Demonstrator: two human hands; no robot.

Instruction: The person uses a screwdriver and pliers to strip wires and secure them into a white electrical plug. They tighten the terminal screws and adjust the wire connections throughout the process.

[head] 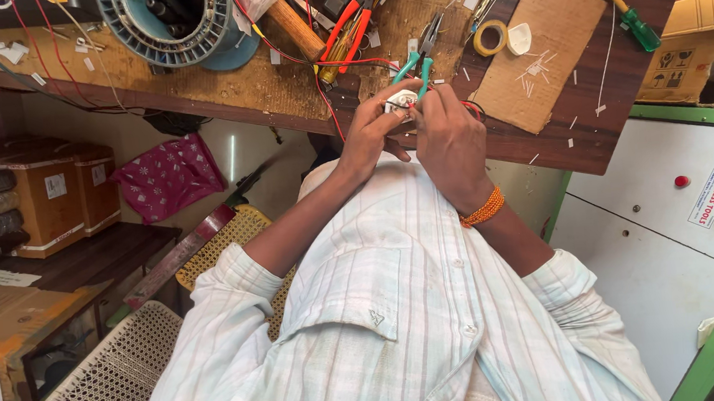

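A small white electrical part [401,99] with red wires [336,120] is being held at the workbench [537,142] edge, the left hand [371,132] pinching it closed-fingered, the right hand [451,139] curling against it; green-handled pliers [419,60] are lying just beyond.

Head cam, looks steeply down, close over workbench [224,92] edge.

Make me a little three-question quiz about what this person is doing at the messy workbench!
1. True or false: both hands touch the white part.
2. Which lies just above the hands? A) teal pliers B) spoon C) cup
3. What colour is the band on the right wrist?

Key: 1 true: left hand and right hand both hold it. 2 A. 3 orange.
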